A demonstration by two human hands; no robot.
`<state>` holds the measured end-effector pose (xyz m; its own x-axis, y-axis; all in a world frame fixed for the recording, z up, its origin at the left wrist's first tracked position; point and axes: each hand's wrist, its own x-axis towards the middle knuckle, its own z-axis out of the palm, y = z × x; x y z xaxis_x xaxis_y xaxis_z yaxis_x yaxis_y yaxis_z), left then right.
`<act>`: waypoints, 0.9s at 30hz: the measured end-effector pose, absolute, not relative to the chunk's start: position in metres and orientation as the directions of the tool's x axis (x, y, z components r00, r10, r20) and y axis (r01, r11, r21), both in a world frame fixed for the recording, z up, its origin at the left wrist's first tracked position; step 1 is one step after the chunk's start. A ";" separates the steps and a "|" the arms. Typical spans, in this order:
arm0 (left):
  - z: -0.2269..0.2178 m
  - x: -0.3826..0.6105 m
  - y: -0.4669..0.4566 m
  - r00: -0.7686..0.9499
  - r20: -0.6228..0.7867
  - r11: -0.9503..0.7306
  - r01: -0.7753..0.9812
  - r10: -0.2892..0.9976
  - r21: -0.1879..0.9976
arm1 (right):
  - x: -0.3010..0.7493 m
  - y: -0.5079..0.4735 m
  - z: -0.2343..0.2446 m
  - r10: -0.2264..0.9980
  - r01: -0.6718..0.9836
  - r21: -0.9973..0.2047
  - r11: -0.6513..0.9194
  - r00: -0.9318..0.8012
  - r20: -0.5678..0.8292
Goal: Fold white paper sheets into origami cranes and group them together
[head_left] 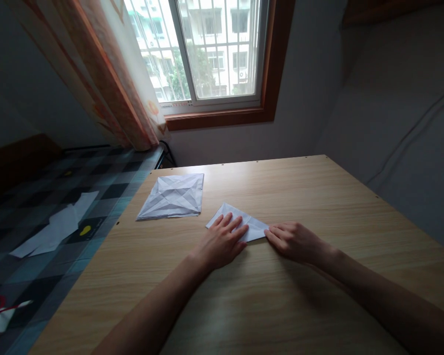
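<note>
A folded white sheet of paper (257,230), roughly triangular, lies on the wooden table (303,192). My left hand (224,240) rests flat on it with the fingers spread, covering its middle and lower left. At the paper's right corner, the fingers of my right hand (292,239) are pressed together and pinch the tip against the tabletop. Beyond my left hand, to the left, a stack of creased white paper squares (175,195) lies flat near the table's far left edge; crossing fold lines mark its top sheet.
Left of the table stands a bed with a checked cover (107,180), and white paper strips (59,227) lie on it. A window (222,49) and a patterned curtain (107,69) are behind the table. A cable (410,133) runs along the right wall.
</note>
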<state>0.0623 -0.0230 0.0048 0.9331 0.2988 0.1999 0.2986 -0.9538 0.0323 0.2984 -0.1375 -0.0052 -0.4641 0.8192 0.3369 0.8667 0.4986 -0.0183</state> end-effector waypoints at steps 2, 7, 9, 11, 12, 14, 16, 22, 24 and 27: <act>0.006 0.065 -0.026 0.932 0.202 -0.953 0.301 0.300 0.028 | 0.298 -0.137 -0.004 0.810 0.866 0.003 0.499 -0.468 0.353; 0.008 0.072 -0.035 0.926 0.222 -0.949 0.316 0.306 -0.012 | 0.294 -0.140 0.002 0.767 0.872 -0.011 0.490 -0.425 0.480; 0.010 0.074 -0.038 0.919 0.230 -0.940 0.338 0.321 -0.039 | 0.290 -0.141 0.002 0.730 0.866 -0.105 0.489 -0.341 0.592; 0.014 0.074 -0.041 0.894 0.267 -0.925 0.380 0.359 -0.028 | 0.285 -0.141 -0.001 0.701 0.842 -0.274 0.464 -0.161 0.694; 0.017 0.074 -0.042 0.871 0.301 -0.914 0.406 0.389 0.009 | 0.283 -0.139 -0.003 0.698 0.810 -0.381 0.445 -0.047 0.714; 0.023 0.074 -0.045 0.806 0.365 -0.885 0.436 0.465 0.164 | 0.280 -0.134 -0.009 0.734 0.688 -0.601 0.407 0.145 0.664; 0.029 0.076 -0.047 0.741 0.380 -0.818 0.401 0.554 0.412 | 0.278 -0.129 -0.014 0.808 0.509 -0.771 0.382 0.221 0.546; 0.028 0.083 -0.046 0.575 0.082 -0.113 0.018 0.814 0.993 | 0.274 -0.119 -0.019 0.954 0.053 -0.969 0.243 0.171 0.248; 0.022 0.086 -0.043 0.550 -0.018 0.104 -0.126 0.835 0.986 | 0.273 -0.116 -0.019 0.963 -0.032 -0.977 0.209 0.179 0.200; 0.012 0.086 -0.036 0.523 -0.071 0.185 -0.168 0.850 0.968 | 0.275 -0.111 -0.019 0.965 -0.059 -0.983 0.174 0.209 0.158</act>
